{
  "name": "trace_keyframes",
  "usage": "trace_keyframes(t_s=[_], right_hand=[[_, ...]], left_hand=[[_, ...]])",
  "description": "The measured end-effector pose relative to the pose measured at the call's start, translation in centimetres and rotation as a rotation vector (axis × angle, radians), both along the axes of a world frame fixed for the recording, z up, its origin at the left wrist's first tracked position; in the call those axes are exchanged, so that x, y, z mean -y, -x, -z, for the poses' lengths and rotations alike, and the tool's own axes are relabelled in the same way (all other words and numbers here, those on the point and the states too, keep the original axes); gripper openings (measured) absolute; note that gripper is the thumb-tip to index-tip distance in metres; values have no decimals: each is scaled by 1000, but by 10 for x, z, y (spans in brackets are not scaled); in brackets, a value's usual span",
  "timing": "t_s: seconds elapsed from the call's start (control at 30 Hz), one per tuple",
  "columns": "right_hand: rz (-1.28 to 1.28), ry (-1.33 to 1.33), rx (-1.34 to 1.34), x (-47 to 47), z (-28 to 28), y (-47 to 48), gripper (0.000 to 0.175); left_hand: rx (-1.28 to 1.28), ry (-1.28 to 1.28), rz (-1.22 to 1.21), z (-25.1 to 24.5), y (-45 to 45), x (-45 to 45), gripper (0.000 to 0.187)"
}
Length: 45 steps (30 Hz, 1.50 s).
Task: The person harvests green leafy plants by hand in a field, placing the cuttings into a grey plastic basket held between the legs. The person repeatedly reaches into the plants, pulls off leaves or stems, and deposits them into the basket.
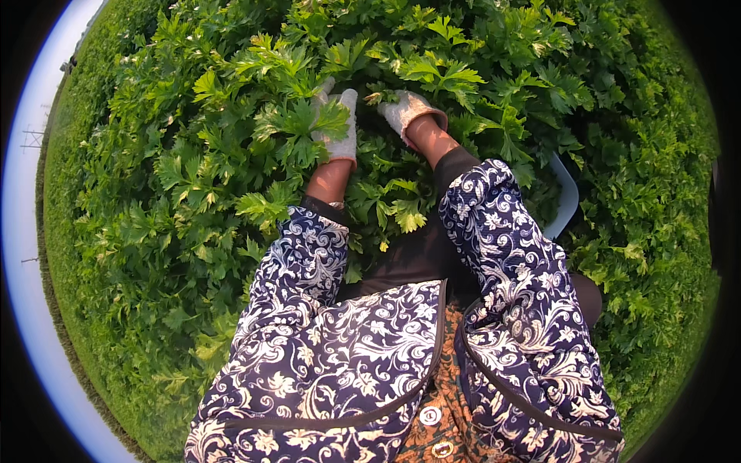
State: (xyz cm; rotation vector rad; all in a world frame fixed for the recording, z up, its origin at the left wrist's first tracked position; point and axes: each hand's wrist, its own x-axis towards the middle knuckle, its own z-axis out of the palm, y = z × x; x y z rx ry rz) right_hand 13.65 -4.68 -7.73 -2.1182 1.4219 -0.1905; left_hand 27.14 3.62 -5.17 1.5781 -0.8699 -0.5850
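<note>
Leafy green celery-like plants fill the ground in front of me. My left hand, in a pale knit glove with an orange-pink cuff, reaches in among them. Its thumb and a finger are extended and apart, while leaves lie across part of the hand. Just to the right, my right hand wears a matching glove and points inward to the left. Foliage hides its fingertips, and a small yellowing leaf shows by them. What those fingers touch cannot be made out.
A pale blue curved rim or handle, probably plastic, stands among the plants beside my right sleeve. My dark-clad leg is bent beneath my arms. Dense foliage continues on both sides, with poles on the horizon at far left.
</note>
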Motion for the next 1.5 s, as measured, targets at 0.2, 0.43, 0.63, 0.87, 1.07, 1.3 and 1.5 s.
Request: trace_keyframes(t_s=[0.2, 0.43, 0.63, 0.87, 1.07, 1.3, 1.5], right_hand=[[-97, -68, -131, -5, -20, -3, 50], [97, -113, -52, -21, -47, 0, 53], [226, -104, 110, -18, -39, 1, 57], [-293, 636, -190, -12, -37, 10, 24], [-78, 3, 250, -6, -7, -5, 32], [-93, -208, 226, -15, -29, -19, 39], [-589, 510, -391, -3, -4, -30, 35]], left_hand=[[289, 91, -96, -27, 0, 16, 74], [308, 46, 25, -24, -20, 32, 27], [169, 120, -118, -14, -39, 12, 20], [-154, -30, -100, -20, -42, 2, 27], [-299, -76, 47, -30, -32, -9, 21], [-277, -84, 210, -21, -8, -24, 19], [-110, -5, 337, -5, -1, -21, 19]])
